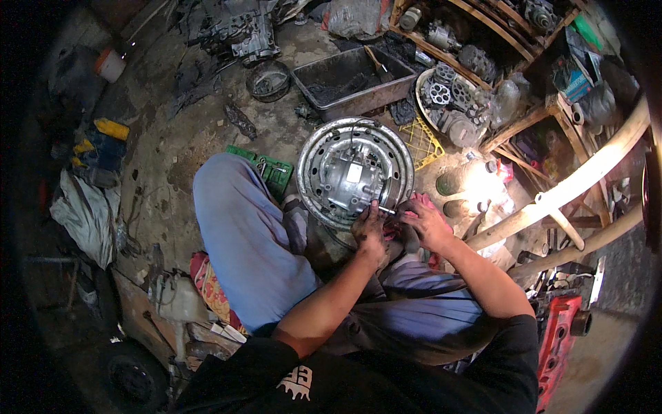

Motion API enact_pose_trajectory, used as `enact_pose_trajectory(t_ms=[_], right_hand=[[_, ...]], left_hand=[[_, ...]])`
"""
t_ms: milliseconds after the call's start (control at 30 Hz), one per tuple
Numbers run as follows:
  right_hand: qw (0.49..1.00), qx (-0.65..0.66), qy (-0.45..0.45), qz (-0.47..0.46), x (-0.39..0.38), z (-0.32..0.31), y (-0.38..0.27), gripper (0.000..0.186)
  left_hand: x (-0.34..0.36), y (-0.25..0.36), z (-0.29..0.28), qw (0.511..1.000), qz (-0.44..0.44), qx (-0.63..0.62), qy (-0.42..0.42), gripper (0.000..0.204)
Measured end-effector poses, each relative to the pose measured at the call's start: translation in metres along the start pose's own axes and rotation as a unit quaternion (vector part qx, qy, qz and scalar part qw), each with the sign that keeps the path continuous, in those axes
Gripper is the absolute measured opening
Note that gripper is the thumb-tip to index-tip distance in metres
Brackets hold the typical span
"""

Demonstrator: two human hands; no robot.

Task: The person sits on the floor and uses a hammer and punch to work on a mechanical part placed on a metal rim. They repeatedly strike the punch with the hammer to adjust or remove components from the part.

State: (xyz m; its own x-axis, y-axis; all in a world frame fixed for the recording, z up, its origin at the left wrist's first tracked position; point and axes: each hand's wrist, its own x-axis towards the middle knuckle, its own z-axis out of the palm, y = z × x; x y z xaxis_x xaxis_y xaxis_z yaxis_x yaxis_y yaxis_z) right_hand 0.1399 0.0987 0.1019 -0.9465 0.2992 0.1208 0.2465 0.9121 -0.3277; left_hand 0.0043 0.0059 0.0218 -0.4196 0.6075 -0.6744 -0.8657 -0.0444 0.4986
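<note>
In front of me an AC compressor with a grooved pulley lies on a silvery steel wheel rim, which rests flat on the ground. My left hand is at the rim's near edge, its blackened fingers pinching a small shiny metal rod. Close on its right, my right hand has its fingers curled around a pink-red cloth; its fingertips are partly hidden. Beyond my left knee sits an open green socket case with tools in it.
Behind the rim stand a grey tub with a brush and a round basin of metal parts. A yellow plastic grate lies beside them. Bottles and pale poles are at right; a red engine cover is nearer.
</note>
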Motion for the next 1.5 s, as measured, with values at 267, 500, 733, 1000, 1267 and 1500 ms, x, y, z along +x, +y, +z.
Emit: enact_pose_trajectory(t_ms=[267, 500, 733, 1000, 1267, 1500], right_hand=[[0.565, 0.643, 0.052, 0.514, 0.026, 0.027, 0.031, 0.036], [0.988, 0.109, 0.019, 0.105, 0.001, 0.007, -0.001, 0.047], [0.708, 0.577, 0.078, 0.4, 0.023, 0.028, 0.034, 0.044], [0.965, 0.075, 0.072, 0.242, -0.003, 0.037, 0.008, 0.03], [0.696, 0.577, 0.068, 0.421, 0.031, 0.012, 0.026, 0.03], [0.901, 0.311, 0.034, 0.301, -0.003, 0.038, 0.025, 0.037]], left_hand=[[0.016, -0.01, 0.0, 1.0, 0.017, 0.025, 0.002, 0.044], [0.011, -0.009, -0.004, 0.997, -0.035, -0.064, -0.027, 0.038], [0.021, -0.018, -0.01, 0.999, 0.039, -0.027, -0.022, 0.032], [0.019, -0.011, -0.015, 0.999, -0.006, -0.036, -0.032, 0.024], [0.022, -0.016, -0.011, 0.999, -0.006, -0.048, -0.014, 0.029], [0.01, -0.005, -0.01, 0.999, 0.029, 0.021, -0.027, 0.029]])
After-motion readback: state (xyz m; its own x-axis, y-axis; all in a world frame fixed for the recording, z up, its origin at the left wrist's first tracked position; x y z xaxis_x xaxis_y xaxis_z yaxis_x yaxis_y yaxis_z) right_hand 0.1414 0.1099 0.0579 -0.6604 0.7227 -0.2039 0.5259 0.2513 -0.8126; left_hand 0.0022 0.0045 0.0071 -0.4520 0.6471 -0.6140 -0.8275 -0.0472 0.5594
